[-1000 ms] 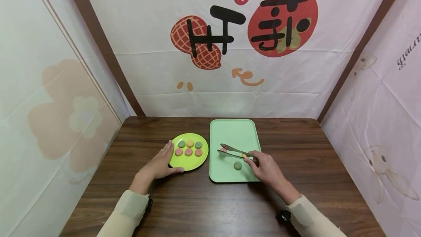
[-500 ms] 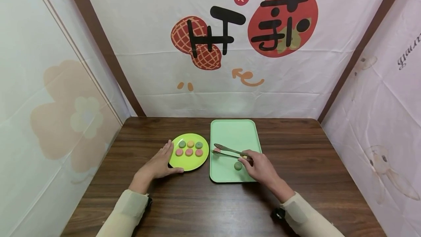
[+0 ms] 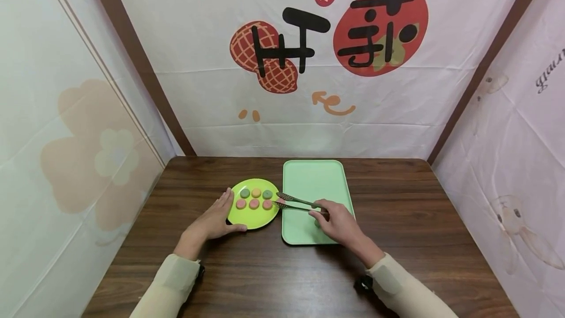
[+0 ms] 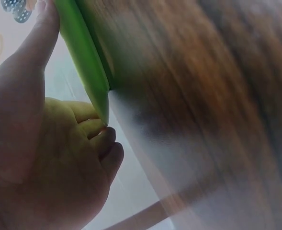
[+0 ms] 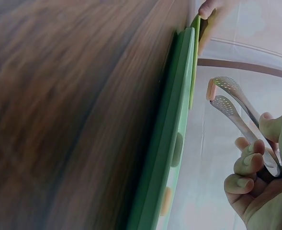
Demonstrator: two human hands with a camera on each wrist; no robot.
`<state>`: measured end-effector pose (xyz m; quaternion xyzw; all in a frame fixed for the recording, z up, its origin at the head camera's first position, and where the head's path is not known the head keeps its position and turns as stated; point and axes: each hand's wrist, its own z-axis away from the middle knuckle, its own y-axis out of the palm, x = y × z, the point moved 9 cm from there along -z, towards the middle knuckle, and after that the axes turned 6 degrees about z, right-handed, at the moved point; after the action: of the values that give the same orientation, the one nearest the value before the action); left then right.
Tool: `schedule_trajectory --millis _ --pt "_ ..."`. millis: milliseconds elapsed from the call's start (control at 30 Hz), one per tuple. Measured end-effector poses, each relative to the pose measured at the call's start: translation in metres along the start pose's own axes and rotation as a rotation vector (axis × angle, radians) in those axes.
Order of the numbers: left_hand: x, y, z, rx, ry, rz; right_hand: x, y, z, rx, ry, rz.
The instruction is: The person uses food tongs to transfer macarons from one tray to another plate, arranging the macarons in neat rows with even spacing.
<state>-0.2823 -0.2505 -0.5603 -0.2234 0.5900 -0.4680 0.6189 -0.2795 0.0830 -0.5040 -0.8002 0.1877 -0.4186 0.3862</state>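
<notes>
A booth-like enclosure: a far sheet [image 3: 318, 75] with bold lettering, a left sheet [image 3: 75, 136] with a flower and a right sheet [image 3: 521, 151] with rabbits hem in a wood-grain table [image 3: 282, 278]. The wider room is hidden.

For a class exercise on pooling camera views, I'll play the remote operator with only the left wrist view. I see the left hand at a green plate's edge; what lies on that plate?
Observer: Six macarons lie on the plate, in two rows of three.
Operator: Only the heads of the tongs reach my view. Do they hold anything?
Observer: Yes, a pink macaron between their tips.
Operator: What stands beside the plate?
Observer: A mint-green tray, bearing a green macaron and a yellow-orange one.
</notes>
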Motion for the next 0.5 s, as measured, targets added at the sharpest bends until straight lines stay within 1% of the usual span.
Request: schedule_trajectory --millis 233,500 --pt "0.003 0.004 -0.001 0.001 0.004 -0.003 0.006 0.009 -0.007 0.009 -0.018 -0.022" --pt "0.001 0.002 -0.002 0.001 0.007 -0.008 0.014 0.017 -0.013 -0.018 -0.055 -0.040"
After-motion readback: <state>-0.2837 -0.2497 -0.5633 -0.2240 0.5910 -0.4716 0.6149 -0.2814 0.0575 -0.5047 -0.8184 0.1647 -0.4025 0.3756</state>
